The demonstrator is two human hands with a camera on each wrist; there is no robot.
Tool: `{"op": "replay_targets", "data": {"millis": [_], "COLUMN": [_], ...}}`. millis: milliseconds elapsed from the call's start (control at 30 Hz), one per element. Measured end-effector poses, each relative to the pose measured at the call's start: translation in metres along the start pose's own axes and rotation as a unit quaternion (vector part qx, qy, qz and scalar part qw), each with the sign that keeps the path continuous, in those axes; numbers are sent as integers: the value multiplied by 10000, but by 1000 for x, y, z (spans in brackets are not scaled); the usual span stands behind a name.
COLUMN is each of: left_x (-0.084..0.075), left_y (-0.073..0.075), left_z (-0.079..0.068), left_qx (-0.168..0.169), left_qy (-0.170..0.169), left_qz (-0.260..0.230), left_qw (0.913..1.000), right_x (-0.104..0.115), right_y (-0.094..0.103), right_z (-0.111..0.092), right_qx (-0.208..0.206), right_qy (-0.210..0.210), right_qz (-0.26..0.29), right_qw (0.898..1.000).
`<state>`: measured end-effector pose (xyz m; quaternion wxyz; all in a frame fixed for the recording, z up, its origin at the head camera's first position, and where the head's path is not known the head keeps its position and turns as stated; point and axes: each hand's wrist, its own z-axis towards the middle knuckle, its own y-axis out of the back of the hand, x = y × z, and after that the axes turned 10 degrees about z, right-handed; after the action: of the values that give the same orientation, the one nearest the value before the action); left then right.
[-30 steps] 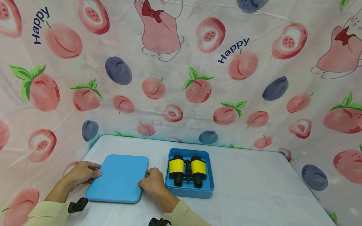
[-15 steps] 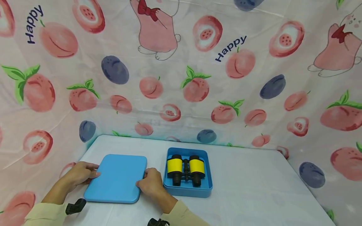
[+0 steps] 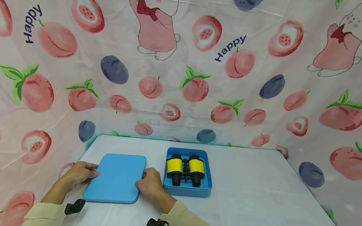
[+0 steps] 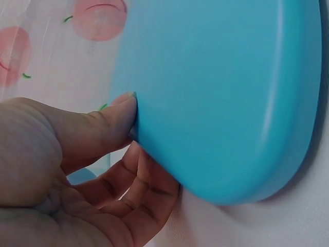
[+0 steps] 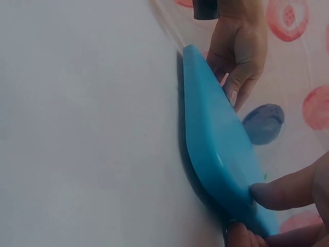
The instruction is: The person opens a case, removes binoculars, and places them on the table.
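Note:
A flat blue lid (image 3: 116, 179) with rounded corners lies at the left of the white table, its smooth face up. My left hand (image 3: 80, 173) pinches its left edge; in the left wrist view the thumb (image 4: 110, 121) presses the rim with the fingers curled below. On the opposite edge my right hand (image 3: 150, 183) grips the lid, thumb (image 5: 282, 191) on the face and fingertips at the underside. Just right of that hand stands a blue box (image 3: 188, 192) without a cover. Yellow-and-black binoculars (image 3: 185, 169) lie inside it.
The white tabletop (image 3: 249, 185) stretches to the right of the box. Behind and around it hangs a cloth (image 3: 169, 69) printed with peaches and rabbits. Black wrist devices (image 3: 74, 206) sit at both beige sleeves (image 3: 45, 215).
The scene has shifted slightly left in the head view as the camera turned. Both hands keep their hold on the lid, and the lid, box and binoculars stay in place.

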<state>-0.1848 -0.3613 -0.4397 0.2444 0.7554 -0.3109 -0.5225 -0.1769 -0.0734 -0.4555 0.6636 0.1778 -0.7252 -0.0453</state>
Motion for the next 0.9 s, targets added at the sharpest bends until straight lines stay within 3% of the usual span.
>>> {"op": "replay_targets", "data": {"millis": [267, 467, 733, 900], "left_x": [4, -14, -54, -77], "left_y": [2, 6, -11, -23], "left_z": [0, -12, -26, -33], "left_qx": [-98, -255, -111, 89], "left_qy": [95, 179, -599, -927], "left_qz": [186, 159, -726, -1057], "left_qw": [9997, 9994, 9955, 9900], "right_x": [-4, 10, 22, 27], "right_y": [-1, 6, 34, 55], "right_z": [-2, -11, -25, -30], "right_qx": [-64, -109, -81, -2], "right_qy": [444, 525, 471, 425], "right_qz": [-356, -93, 489, 398], "right_qw": [9984, 9985, 9977, 9983]}}
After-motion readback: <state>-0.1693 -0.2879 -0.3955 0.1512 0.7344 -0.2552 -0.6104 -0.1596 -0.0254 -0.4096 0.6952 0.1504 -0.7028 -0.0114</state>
